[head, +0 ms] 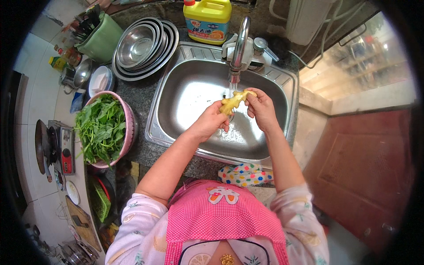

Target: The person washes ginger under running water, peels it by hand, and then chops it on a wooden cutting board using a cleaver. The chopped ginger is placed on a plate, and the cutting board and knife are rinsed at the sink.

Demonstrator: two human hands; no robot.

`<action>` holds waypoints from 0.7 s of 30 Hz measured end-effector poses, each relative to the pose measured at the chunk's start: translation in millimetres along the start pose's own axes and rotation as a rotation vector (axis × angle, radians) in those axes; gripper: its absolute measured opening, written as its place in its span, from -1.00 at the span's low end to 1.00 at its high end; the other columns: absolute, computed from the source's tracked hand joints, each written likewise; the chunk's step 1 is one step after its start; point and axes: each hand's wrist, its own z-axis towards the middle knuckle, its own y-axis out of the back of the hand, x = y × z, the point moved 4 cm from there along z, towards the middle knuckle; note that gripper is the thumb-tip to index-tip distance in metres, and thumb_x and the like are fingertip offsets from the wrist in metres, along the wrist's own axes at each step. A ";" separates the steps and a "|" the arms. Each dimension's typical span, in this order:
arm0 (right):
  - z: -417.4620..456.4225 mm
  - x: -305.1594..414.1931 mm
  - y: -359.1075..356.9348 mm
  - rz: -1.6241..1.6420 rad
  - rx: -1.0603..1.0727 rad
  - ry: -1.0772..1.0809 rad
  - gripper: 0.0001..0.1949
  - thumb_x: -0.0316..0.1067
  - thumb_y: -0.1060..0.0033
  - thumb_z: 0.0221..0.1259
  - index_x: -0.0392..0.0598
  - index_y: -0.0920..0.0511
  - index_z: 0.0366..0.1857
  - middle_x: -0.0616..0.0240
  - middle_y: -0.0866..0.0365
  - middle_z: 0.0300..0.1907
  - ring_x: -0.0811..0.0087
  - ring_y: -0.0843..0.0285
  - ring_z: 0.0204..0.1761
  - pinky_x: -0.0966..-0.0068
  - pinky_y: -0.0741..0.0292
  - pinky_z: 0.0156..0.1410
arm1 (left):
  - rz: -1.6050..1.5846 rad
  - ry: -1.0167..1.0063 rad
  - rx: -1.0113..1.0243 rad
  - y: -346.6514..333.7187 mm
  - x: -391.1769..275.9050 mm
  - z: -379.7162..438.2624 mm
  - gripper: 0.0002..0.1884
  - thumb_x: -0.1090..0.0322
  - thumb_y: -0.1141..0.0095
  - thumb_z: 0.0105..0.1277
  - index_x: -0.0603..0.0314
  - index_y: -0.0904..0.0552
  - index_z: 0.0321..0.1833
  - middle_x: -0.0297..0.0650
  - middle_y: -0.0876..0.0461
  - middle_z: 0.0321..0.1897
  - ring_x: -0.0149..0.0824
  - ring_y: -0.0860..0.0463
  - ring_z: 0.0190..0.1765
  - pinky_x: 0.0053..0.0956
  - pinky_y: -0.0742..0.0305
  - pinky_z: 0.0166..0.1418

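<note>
A knobbly piece of ginger root (237, 100) is held between my two hands above the stainless steel sink (188, 99). My left hand (213, 118) grips its lower left end, and my right hand (260, 106) pinches the upper right end with thumb and fingers. Water runs down from the chrome faucet (240, 43) onto or just behind the ginger. The sink's bottom looks wet and shiny. Where my fingers wrap around it, the ends of the ginger are hidden.
Left of the sink stand a pink basket (127, 132) of leafy greens (101, 129) and nested steel bowls (137, 46). A yellow detergent jug (207, 21) is behind the sink. A dotted cloth (245, 174) hangs at the front edge. Far left are a portable gas stove (63, 145) and a cutting board (82, 222).
</note>
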 end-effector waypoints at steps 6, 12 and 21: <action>-3.1 2.7 -3.1 0.025 0.006 0.023 -0.78 -0.30 -0.07 0.36 -0.13 -0.47 -0.02 0.40 -0.47 -0.45 0.74 -0.14 -0.66 0.77 -0.13 -0.61 | -0.039 -0.009 0.042 3.3 1.8 1.7 -0.70 0.33 0.06 0.42 0.27 -0.40 0.15 -0.27 -0.55 -0.26 -0.58 -0.44 -0.49 -0.65 -0.46 -0.45; 1.3 -2.6 4.0 0.128 0.006 -0.009 -0.77 -0.27 -0.08 0.35 -0.15 -0.49 -0.05 0.41 -0.48 -0.45 0.74 -0.22 -0.64 0.77 -0.18 -0.60 | -0.084 -0.092 0.062 -2.9 1.0 -2.3 -0.66 0.35 0.12 0.44 0.26 -0.36 0.23 -0.26 -0.55 -0.27 -0.59 -0.44 -0.47 -0.66 -0.47 -0.45; -6.2 15.9 -6.0 -0.310 -0.173 0.302 -0.80 -0.28 -0.12 0.32 -0.14 -0.54 -0.10 0.44 -0.48 -0.49 0.75 -0.26 -0.63 0.77 -0.21 -0.59 | 0.101 -0.065 -0.113 3.7 2.1 -0.9 -0.59 0.31 0.12 0.44 0.23 -0.28 0.31 -0.34 -0.43 -0.44 -0.55 -0.38 -0.50 -0.63 -0.34 -0.49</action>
